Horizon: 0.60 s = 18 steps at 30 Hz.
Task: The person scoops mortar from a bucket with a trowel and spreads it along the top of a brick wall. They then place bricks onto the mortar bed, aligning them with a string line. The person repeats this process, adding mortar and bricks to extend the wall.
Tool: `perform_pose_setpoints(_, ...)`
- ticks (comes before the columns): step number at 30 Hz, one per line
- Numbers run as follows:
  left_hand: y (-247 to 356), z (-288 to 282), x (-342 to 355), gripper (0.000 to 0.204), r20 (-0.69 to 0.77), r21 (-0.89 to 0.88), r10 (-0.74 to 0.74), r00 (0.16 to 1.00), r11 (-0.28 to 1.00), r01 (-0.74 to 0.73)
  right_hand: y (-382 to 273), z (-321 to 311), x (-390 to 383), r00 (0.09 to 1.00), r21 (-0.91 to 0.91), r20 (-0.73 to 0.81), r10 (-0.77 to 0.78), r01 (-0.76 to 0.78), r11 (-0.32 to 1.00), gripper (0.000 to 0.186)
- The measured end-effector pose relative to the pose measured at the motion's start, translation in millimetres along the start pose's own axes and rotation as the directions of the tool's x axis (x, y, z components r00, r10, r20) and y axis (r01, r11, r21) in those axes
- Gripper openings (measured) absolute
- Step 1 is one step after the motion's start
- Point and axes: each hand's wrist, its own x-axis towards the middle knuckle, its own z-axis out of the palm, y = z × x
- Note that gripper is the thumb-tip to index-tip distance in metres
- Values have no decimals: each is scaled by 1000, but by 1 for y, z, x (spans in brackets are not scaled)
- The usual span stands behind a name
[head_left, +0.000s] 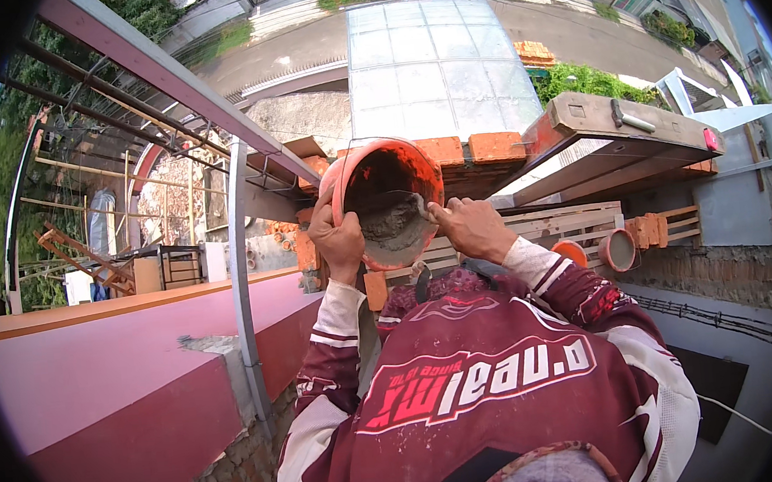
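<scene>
An orange-red bucket (342, 190), tilted so that its mouth faces me, has wet grey mortar (394, 227) inside. My left hand (339, 242) is closed on the bucket's left rim. On the other side my right hand (476, 227) is closed on the handle of a trowel (421, 207), whose blade lies in the bucket at the mortar and shows only in part. Orange bricks (496, 147) sit in a row just behind the bucket.
A long beam (635, 122) at the right carries a hammer (632, 116). A second bucket (618, 251) of mortar stands on wooden slats (530, 227). A grey metal post (243, 279) rises at the left, beside a pink wall ledge (132, 361). Beyond lies a translucent roof (436, 65).
</scene>
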Motion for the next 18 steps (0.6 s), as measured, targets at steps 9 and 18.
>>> perform_pose_setpoints(9, 5, 27, -5, 14, 38, 46, 98, 994, 994, -100, 19, 18, 11, 913, 548, 402, 70, -302, 780, 38)
perform_pose_setpoints(18, -3, 40, -21, 10, -174, 6, -47, 984, 999, 48, 48, 29, -18, 988, 174, -100, -117, 133, 976, 29)
